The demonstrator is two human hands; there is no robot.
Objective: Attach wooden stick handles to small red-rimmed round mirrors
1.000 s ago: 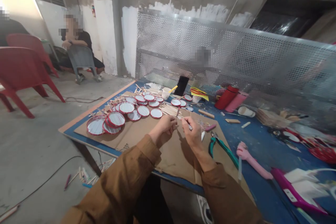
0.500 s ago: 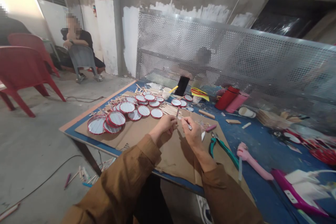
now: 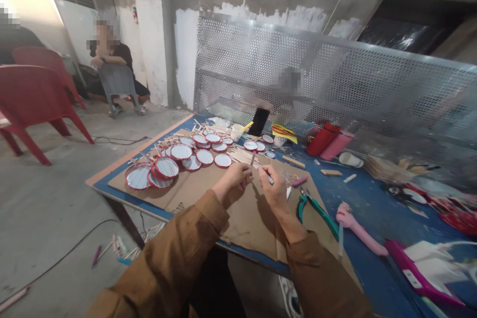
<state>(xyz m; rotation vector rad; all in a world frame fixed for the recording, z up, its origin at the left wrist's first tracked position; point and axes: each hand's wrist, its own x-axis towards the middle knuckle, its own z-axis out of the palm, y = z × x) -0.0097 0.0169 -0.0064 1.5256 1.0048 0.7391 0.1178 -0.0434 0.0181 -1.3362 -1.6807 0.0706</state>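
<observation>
at twelve o'clock between the hands, thin strip: looks light, stiff, snappable; i'd pinch it low.
left hand, seven o'clock: fingers curled closed, on what i cannot tell.
right hand, five o'clock: gripping a slim pale tool.
red-rimmed discs: nine o'clock.

I count my two hands, over a dozen red-rimmed discs, two bottles, one phone, one glue gun
</observation>
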